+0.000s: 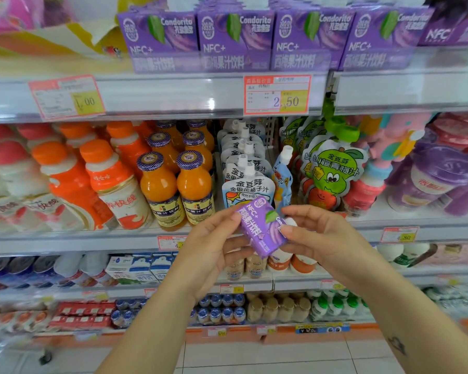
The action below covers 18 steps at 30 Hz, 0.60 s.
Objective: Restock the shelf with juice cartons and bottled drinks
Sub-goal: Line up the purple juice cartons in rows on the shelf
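Observation:
A small purple juice carton (pixel 260 228) hangs tilted in front of the middle shelf, held between both hands. My left hand (pixel 214 247) grips its left side with thumb and fingers. My right hand (pixel 316 236) pinches its right edge. On the top shelf (pixel 173 95) stands a row of matching purple cartons (pixel 235 39), side by side, above a price tag reading 2.50 (pixel 277 94).
The middle shelf holds orange-capped milk bottles (pixel 111 184), orange juice bottles (pixel 176 184), white spouted pouches (pixel 246 174) and green pouches (pixel 330 171). Lower shelves carry cartons, cans and small bottles (pixel 219 309). White floor tiles (pixel 254 357) lie below.

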Tool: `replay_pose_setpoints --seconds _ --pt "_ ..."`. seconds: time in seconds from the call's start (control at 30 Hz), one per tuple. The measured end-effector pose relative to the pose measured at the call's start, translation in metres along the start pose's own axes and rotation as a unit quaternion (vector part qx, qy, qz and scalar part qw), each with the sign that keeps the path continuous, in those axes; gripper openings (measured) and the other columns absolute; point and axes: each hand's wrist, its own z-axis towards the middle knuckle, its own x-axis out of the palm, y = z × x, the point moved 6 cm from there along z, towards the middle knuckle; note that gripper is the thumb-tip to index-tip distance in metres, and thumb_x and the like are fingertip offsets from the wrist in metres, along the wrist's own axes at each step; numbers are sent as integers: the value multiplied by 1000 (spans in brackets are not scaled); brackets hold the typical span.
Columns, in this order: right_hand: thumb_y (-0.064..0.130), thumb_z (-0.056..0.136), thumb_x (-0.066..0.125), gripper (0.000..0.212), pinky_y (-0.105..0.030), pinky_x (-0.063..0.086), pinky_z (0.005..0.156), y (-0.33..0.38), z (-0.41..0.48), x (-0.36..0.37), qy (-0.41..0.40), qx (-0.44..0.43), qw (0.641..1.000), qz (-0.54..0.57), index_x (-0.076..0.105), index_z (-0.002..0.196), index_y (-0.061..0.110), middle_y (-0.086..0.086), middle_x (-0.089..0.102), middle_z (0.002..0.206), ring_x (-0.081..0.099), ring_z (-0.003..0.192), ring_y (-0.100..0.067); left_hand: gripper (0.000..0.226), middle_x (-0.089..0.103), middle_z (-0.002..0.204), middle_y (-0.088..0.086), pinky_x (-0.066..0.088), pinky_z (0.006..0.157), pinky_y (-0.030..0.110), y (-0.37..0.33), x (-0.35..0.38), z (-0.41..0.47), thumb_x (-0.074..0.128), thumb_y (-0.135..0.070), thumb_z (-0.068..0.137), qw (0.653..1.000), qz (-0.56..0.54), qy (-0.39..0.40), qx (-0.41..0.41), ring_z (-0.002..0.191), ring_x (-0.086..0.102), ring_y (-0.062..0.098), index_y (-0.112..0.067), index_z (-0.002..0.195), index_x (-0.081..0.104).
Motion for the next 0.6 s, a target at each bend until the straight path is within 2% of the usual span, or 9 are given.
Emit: replay_pose_setpoints --seconds 0.13,0.23,0.33,0.43,0.5,0.57,0.6 --pt "24 69 65 45 -21 56 64 -3 -3 7 38 50 997 34 63 112 9 -10 73 103 70 86 -17 36 74 97 -1 57 70 24 -16 1 -7 58 -20 77 994 46 -1 98 88 70 12 -22 113 59" --pt "46 75 52 48 -21 53 55 -3 -8 17 81 112 989 53 64 108 13 -5 73 100 72 80 -19 36 73 105 -5 56 77 23 -23 -2 -12 66 -15 82 986 61 9 153 96 68 10 -22 116 57" --pt "52 75 47 57 -22 55 51 -2 -8 27 97 148 975 132 60 112 10 -13 73 98 73 73 -23 43 69 115 -8 53 85 24 -27 0 -17 63 -11 78 979 102 41 174 106 64 10 -25 119 57" --pt "45 78 52 51 -26 58 56 -1 -4 31 83 134 972 177 61 113 9 -20 71 104 73 79 -26 44 67 120 -9 53 86 25 -27 -1 -18 65 -16 81 975 117 69 174 112 62 11 -39 118 64" --pt "34 79 55 43 -28 60 62 3 -2 31 77 103 973 190 62 113 7 -23 69 106 72 84 -30 43 64 125 -8 53 88 28 -24 -3 -18 73 -31 81 980 99 76 152 115 61 14 -48 119 61" --pt "20 76 60 38 -29 60 69 8 -1 30 69 56 981 175 62 110 5 -21 70 107 72 87 -29 42 64 126 -8 55 85 30 -20 -6 -19 68 -42 82 988 63 68 123 115 61 16 -44 123 58" --pt "14 73 62 36 -29 60 71 11 -1 29 62 31 985 157 63 108 5 -19 70 107 72 87 -26 41 66 123 -7 56 82 30 -19 -8 -19 62 -39 83 991 43 55 114 112 63 16 -40 124 57"
